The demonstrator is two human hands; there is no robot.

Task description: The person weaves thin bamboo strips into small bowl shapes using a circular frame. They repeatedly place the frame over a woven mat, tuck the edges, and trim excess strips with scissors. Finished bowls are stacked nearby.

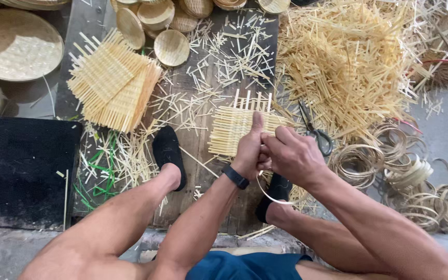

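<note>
— What have you got in your hands there?

— A thin bamboo strip [270, 196], bent into a loop. My left hand [250, 150] is closed around its upper part with the thumb sticking straight up, and my right hand [294, 155] is closed too, its grip pressed against the left one on the same strip. The loop hangs below both hands, curving down near my right foot.

— And the woven piece?

— The small woven mat [234, 127] lies on the wooden board [208, 171] just beyond my hands, in the middle of the scene, loose strip ends sticking out of its far edge. My hands are above its near edge; whether they touch it, I cannot tell.

— What else is around you?

— A stack of woven squares [112, 85] to the far left, round woven discs [172, 47] at the far edge, and a big heap of cut bamboo strips [346, 57] to the far right. Scissors [315, 129] lie just right of the mat, and coiled bamboo rings [416, 181] are piled on the right. Green plastic straps [102, 179] sit to the left, beside my left foot in its black slipper [167, 150]. A black mat [24, 166] covers the near left.
</note>
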